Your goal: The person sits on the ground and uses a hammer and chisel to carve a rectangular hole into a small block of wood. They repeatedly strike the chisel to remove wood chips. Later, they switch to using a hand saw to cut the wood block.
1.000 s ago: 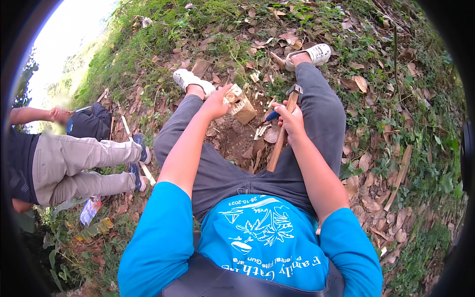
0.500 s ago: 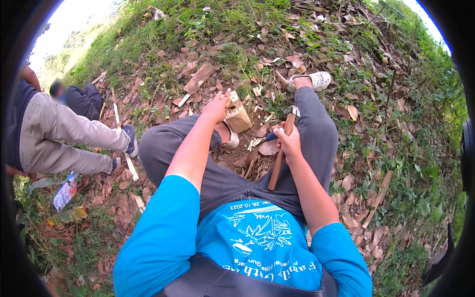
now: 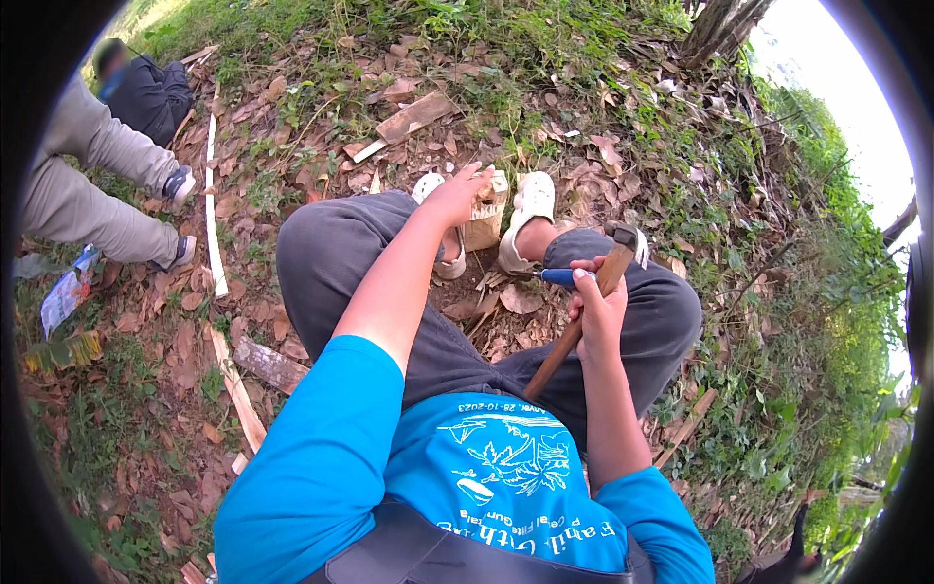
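Between my two feet stands a pale wooden block [image 3: 484, 230], with rough cut marks at its upper end. My left hand [image 3: 461, 198] lies over the top of this block, fingers stretched out; its underside is hidden. In my right hand [image 3: 599, 313] are two tools at once. One is a hammer [image 3: 582, 310] with a brown wooden handle, its head up near my right knee and its handle end by my lap. The other is a blue-handled tool [image 3: 558, 277], its thin metal tip pointing left toward the block.
White clogs [image 3: 531, 206] flank the block. Wood pieces [image 3: 416, 117] and long strips [image 3: 212, 209] lie among dry leaves and grass. At left stands a person in beige trousers [image 3: 107, 190]; another person in dark clothes [image 3: 146, 95] sits behind. A tree trunk [image 3: 722, 31] rises at far right.
My right foot has come in beside the block, which now stands more upright between both feet. My right hand has moved slightly right and nearer with the hammer and blue-handled tool. The view has shifted.
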Motion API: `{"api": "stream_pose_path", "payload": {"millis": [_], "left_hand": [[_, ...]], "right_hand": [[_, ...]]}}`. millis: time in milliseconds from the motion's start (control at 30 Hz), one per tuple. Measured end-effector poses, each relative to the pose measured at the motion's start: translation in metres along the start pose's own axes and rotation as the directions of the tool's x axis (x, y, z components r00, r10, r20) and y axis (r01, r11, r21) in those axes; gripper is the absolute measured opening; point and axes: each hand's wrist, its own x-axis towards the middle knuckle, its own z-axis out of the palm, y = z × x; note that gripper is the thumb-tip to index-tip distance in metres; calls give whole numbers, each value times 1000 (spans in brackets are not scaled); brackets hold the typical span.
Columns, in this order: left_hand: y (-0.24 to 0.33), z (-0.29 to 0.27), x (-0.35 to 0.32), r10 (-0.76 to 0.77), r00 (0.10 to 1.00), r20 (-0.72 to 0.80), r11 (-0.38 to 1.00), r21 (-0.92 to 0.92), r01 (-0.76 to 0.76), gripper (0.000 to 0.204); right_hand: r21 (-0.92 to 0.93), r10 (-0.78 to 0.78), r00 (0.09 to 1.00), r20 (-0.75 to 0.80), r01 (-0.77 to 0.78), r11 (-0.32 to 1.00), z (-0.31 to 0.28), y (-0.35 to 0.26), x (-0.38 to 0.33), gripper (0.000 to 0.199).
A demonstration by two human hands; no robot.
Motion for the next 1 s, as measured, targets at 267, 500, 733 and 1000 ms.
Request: {"api": "stream_pose_path", "payload": {"millis": [267, 500, 733, 1000], "left_hand": [[1, -7, -5, 126, 992, -9, 992, -3, -126, 78], [28, -2, -16, 18, 938, -345, 999, 35, -6, 54], [20, 13, 2, 39, 860, -509, 997, -40, -68, 35], [-18, -12, 12, 63, 933, -354, 947, -273, -168, 39]], "right_hand": [[-3, 70, 992, 102, -70, 998, 44, 12, 12, 35], [-73, 47, 990, 133, -37, 997, 51, 13, 25, 37], [-77, 13, 997, 77, -7, 997, 46, 1, 36, 38], [4, 73, 997, -6, -73, 997, 35, 13, 19, 37]]}}
